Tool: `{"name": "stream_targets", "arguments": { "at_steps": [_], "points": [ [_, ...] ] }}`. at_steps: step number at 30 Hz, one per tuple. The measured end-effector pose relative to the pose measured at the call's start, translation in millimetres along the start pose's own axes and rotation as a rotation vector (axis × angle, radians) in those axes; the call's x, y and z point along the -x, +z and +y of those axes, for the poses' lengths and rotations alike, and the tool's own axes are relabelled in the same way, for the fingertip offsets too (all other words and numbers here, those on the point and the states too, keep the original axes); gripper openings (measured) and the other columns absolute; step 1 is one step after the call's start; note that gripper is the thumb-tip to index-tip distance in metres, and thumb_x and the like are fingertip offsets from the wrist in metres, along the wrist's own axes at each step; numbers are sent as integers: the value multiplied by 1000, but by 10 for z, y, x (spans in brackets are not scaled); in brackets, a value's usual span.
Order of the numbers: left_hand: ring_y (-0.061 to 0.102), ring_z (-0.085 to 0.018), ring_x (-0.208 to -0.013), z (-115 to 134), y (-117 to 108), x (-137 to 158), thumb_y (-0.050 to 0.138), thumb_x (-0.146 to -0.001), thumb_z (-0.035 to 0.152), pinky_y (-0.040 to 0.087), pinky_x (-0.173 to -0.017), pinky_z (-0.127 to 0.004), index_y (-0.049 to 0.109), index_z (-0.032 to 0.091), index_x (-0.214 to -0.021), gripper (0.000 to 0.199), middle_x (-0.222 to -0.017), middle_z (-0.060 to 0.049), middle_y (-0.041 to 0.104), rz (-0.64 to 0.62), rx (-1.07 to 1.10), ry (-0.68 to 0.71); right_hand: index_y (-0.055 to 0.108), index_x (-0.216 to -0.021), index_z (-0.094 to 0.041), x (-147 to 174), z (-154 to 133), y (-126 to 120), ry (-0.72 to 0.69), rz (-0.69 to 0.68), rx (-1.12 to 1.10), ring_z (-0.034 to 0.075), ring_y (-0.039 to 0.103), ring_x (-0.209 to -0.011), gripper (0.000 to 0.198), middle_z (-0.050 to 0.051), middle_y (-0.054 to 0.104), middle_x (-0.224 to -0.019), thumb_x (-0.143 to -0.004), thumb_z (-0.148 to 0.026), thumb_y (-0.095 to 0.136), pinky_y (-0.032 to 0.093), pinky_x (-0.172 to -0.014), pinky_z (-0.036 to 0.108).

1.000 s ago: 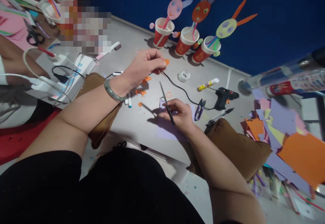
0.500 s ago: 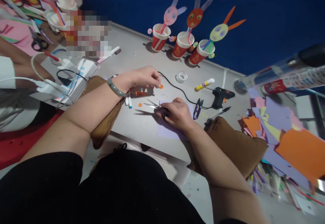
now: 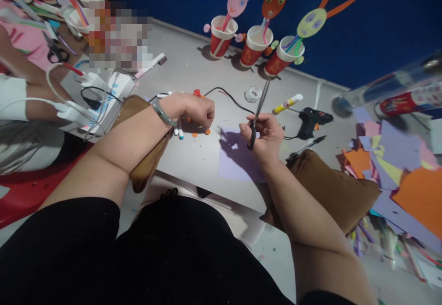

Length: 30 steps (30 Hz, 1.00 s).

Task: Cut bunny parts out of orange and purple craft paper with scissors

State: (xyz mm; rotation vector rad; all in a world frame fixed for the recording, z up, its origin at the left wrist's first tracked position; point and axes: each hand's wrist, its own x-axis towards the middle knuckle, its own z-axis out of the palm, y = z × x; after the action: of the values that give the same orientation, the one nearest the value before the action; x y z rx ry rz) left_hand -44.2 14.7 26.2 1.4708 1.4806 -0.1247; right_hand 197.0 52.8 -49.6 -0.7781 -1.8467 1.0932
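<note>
Left hand (image 3: 198, 111): there it was in my head view, bent low just off centre toward ten o'clock, fingers curled downward; from my distant seat I could not tell whether they pinched anything.
Bracelet (image 3: 163, 114): green, and it ringed that same wrist.
Orange discs (image 3: 207, 132): I counted two on the table (image 3: 193, 167), one right by the curled fingertips at six o'clock of that hand, its partner just beside it at nine o'clock.
Right hand (image 3: 267, 139): out at three o'clock, and this one I could call: it clasped the scissors by their handles.
Scissors (image 3: 254, 134): up off the table they were, blades close together, tips aimed toward one o'clock.
Purple sheet (image 3: 235, 167): it lay flat at seven o'clock of the right hand, shadow thrown across it.
Tape roll (image 3: 253, 94): white, near the scissors, at eleven o'clock of the right hand.
Glue stick (image 3: 288, 103): yellow, at one o'clock of it.
Glue gun (image 3: 307, 123): black, farther out between two and three o'clock.
Red cups (image 3: 253, 54): three stood from twelve round to half past one, paper rabbit heads above them.
</note>
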Motion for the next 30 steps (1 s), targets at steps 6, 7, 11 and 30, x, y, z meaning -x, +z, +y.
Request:
{"name": "stream_targets", "arguments": {
  "at_steps": [6,7,11,30],
  "points": [
    [54,-14,-62,-31,0,-32,71,-71,22,39,-66,-29,70,16,-66,8,-61,-1,66,-18,-113,25,62,-96,-25,14,22,15,-4,-4,18,13,59,-57,39,-5,60,-68,-77,-52,84,51,-59,29],
    [55,-14,-62,-42,-6,-39,71,-72,23,39,-66,-29,71,16,-68,8,-62,-1,67,-25,-122,28,62,-97,-25,13,29,15,0,-7,17,13,59,-57,39,-5,60,-68,-77,-52,84,51,-58,29],
    [57,-13,-61,-72,-16,-33,69,-75,24,39,-64,-27,73,16,-73,9,-66,-1,71,-45,-126,48,62,-99,-25,11,48,16,-15,1,19,14,60,-58,38,-5,61,-69,-81,-52,81,52,-58,30],
    [47,-11,-57,-6,55,4,70,-77,13,31,-61,-29,65,18,-61,17,-51,3,60,17,-118,54,62,-100,-25,19,71,35,-50,19,52,14,59,-55,38,-4,61,-67,-83,-54,79,51,-57,32]
  ]
}}
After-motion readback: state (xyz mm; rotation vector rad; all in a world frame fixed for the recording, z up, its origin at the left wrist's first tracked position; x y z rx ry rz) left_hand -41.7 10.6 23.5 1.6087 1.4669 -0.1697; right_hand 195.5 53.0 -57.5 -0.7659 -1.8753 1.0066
